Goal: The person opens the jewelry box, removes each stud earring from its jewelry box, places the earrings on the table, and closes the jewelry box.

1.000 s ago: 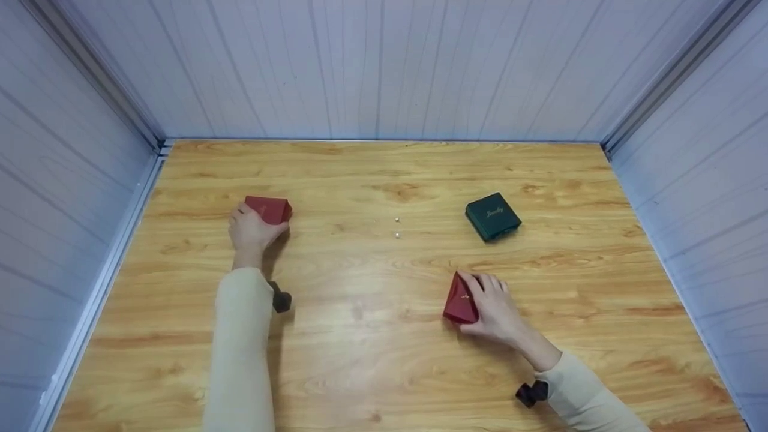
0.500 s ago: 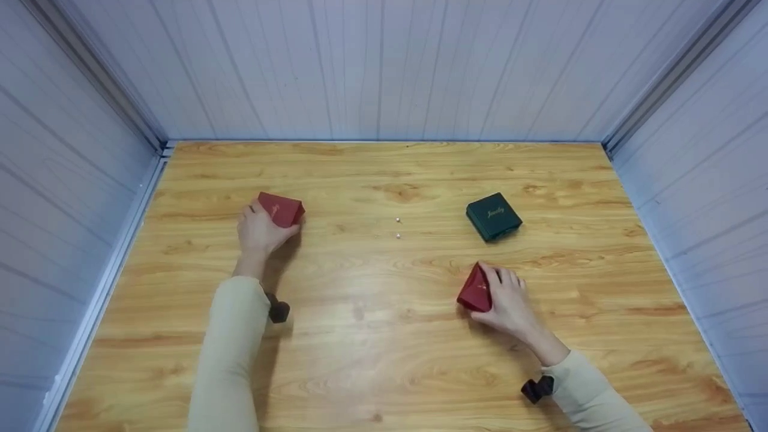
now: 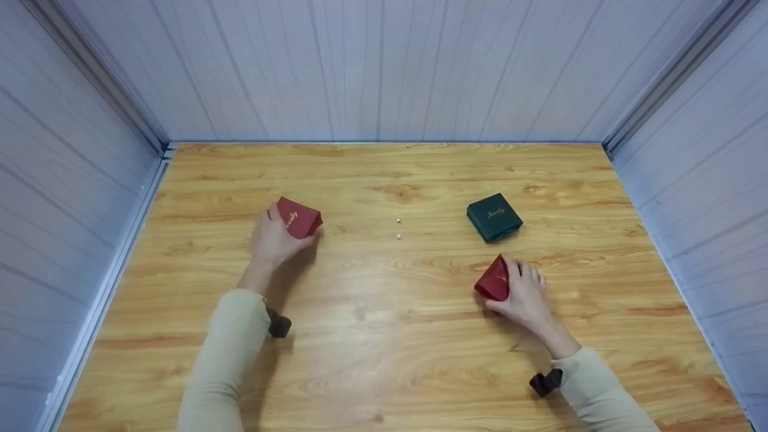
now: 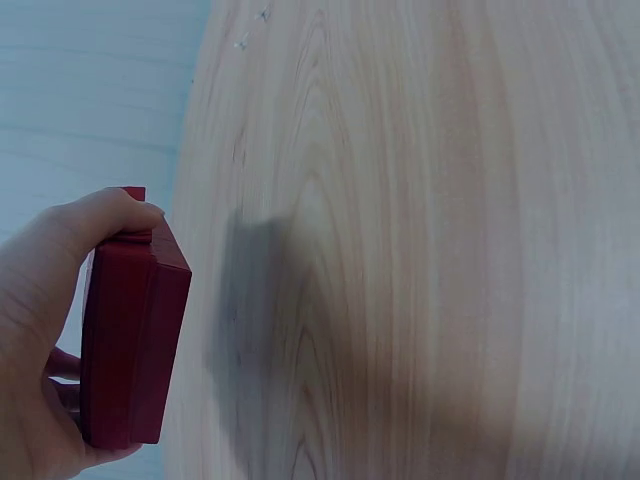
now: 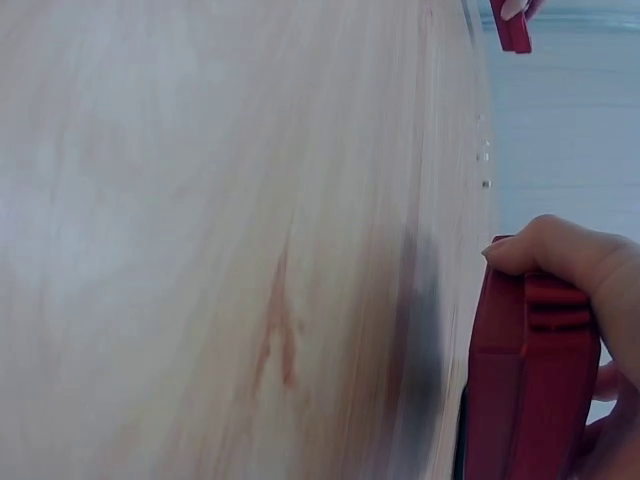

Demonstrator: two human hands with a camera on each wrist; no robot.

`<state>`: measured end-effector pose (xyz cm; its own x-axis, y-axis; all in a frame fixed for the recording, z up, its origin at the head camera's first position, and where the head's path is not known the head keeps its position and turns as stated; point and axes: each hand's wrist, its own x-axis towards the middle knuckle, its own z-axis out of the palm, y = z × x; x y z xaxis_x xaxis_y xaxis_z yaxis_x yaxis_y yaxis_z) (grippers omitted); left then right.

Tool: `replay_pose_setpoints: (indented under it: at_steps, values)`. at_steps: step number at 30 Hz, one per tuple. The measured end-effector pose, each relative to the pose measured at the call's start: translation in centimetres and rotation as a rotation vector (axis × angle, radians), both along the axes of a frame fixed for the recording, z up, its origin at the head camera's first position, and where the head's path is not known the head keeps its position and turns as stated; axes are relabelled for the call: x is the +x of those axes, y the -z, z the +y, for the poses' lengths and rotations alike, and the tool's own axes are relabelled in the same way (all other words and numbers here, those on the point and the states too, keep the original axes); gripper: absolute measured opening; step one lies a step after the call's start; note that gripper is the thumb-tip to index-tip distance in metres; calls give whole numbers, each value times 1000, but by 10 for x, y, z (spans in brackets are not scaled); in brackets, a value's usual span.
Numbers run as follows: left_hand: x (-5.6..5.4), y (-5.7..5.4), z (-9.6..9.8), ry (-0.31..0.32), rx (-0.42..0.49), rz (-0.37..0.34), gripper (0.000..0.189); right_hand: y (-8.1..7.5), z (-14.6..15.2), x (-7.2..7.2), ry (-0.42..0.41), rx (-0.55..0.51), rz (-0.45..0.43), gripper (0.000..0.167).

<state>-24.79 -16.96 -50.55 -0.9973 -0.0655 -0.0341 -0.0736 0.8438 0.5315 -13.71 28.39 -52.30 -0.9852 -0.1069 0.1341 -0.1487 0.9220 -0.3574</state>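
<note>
My left hand grips a red jewelry box with gold lettering on top, at the left of the table. In the left wrist view that red box is held between thumb and fingers, with its shadow on the wood beside it. At the right, my right hand grips a second red box, tilted, the thumb on its near side. The right wrist view shows this box close up, its seam facing the camera. Palms hide parts of both boxes.
A dark green box lettered in gold lies behind my right hand. Two tiny pearl-like studs, the nearer stud and the farther stud, lie mid-table. Pale panel walls border the wooden table at the back and sides.
My left hand has carried its red box to the right, turning it slightly. My right hand has moved its box right and farther from me. The green box and studs stay put.
</note>
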Motion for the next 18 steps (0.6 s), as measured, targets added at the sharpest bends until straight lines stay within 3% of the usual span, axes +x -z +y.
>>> replay_pose_setpoints:
  at_steps: [9,18]
  values:
    - [15,-4,15,84,8,62,101,-2,15,-11,85,-11,-54,93]
    - [35,-6,32,216,29,146,97,-4,31,-20,150,-17,-70,93]
